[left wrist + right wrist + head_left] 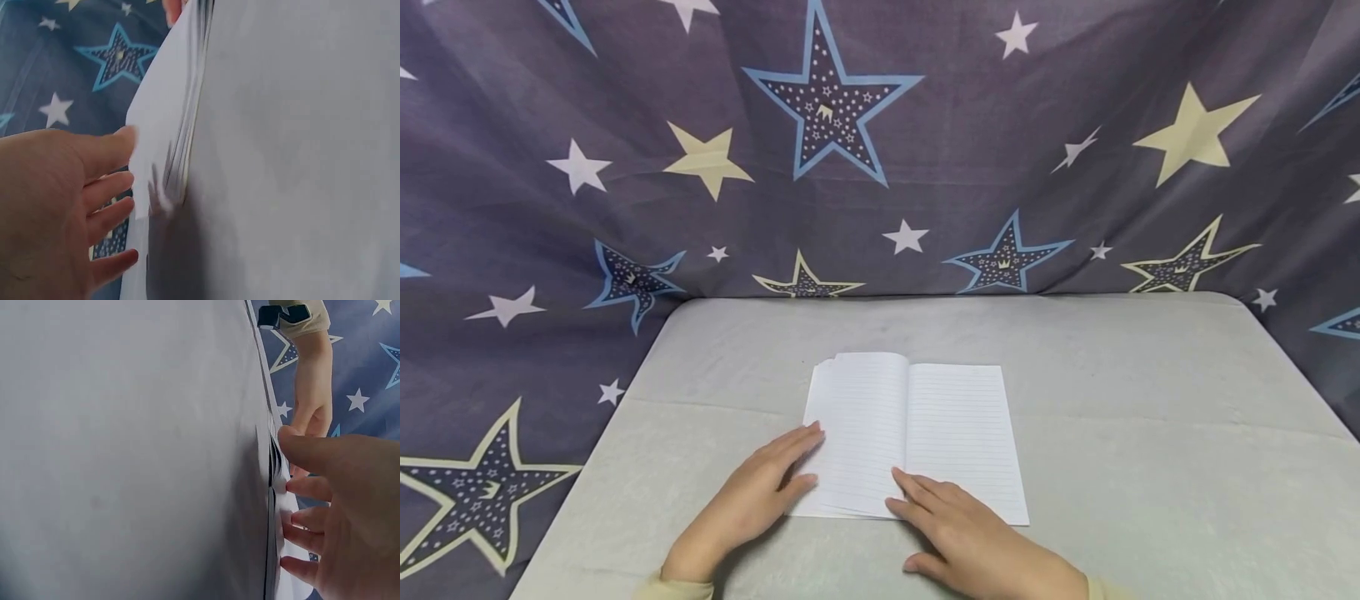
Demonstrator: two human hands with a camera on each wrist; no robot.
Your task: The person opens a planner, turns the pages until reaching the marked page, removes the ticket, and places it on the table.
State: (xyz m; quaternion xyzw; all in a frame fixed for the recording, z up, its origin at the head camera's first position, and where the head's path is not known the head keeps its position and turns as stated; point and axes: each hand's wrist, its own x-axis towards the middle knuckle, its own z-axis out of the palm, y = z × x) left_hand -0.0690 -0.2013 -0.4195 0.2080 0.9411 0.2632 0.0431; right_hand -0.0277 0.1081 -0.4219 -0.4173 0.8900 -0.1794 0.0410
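An open notebook [958, 433] with lined white pages lies on the table, its spine running away from me. My left hand [756, 492] rests along the left page's outer edge, fingers fairly straight. At the lower part of the spine, my right hand [970, 533] touches the pages with its fingertips, thumb spread apart toward the near side. In the left wrist view the left hand [56, 200] is beside the page edges [190, 119], holding nothing. The right wrist view shows the right hand [356, 506] with extended fingers against the notebook's edge.
A pale grey cloth-covered table [1135, 467] spreads around the notebook. Behind it and at both sides hangs a dark curtain [970, 158] printed with stars. The left page stack has uneven, slightly fanned corners at its top.
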